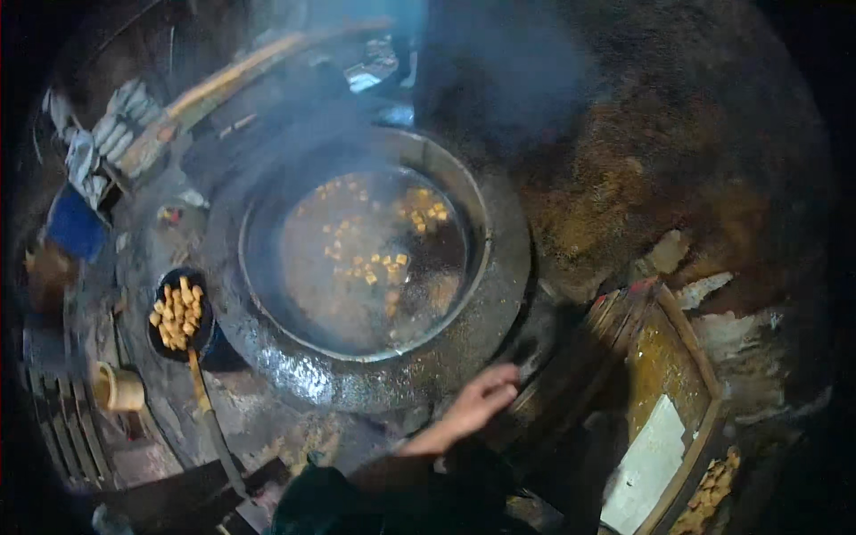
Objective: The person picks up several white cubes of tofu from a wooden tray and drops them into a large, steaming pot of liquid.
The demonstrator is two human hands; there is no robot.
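Note:
My left hand [484, 396] reaches up and to the right from a dark sleeve [383, 495], just below the front right rim of a big round pan [392, 355]. Its fingers are loosely bent and a little apart, and nothing shows in them. My right hand does not appear. Dark, steaming oil fills part of the pan, with several golden tofu cubes [370, 267] floating in it. To the left rests a long-handled ladle [214, 428], its dark bowl heaped with browned, puffed pieces [178, 312]. Steam blurs the pan's far side.
At the lower right a wooden-framed tray [709, 383] holds a white slab [649, 468], with more browned pieces [713, 490] beside it. A bamboo cup [119, 389] stands left of the ladle. Pale gloves [125, 120] and a blue object [78, 221] lie at the far left. A rough, dark wall rises at the right.

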